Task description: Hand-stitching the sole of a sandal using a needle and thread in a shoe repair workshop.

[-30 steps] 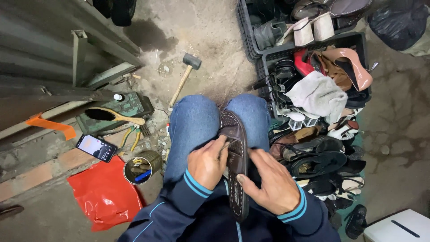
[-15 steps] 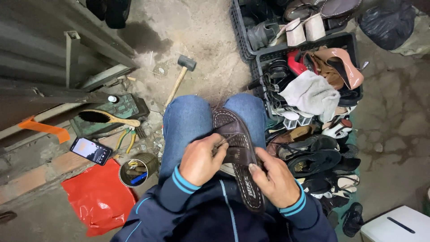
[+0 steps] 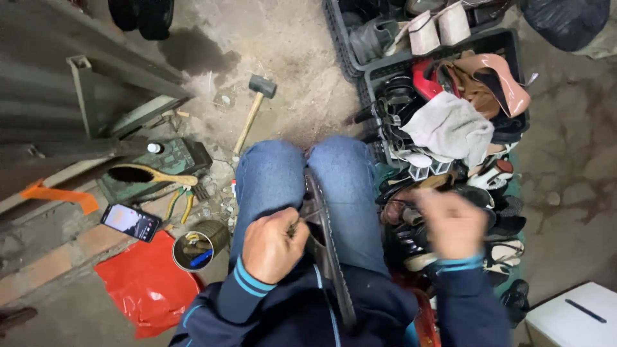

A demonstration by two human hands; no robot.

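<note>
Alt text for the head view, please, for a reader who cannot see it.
A seated person grips a dark sandal on edge between their knees with the left hand, while the blurred right hand is lifted away, empty. A hammer, brush and phone lie on the floor to the left; crates of shoes stand to the right.

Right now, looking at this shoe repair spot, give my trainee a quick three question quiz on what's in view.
1. True or false: the right hand is gripping the sandal.
2. Which hand is closed at the sandal on the lap: A) left hand B) right hand C) both?
3. Fill in: the hammer lies on the ____, ahead of the knees.

Key:
1. False; it is raised off it, blurred, over the shoes beside the lap.
2. A.
3. Floor.
</note>
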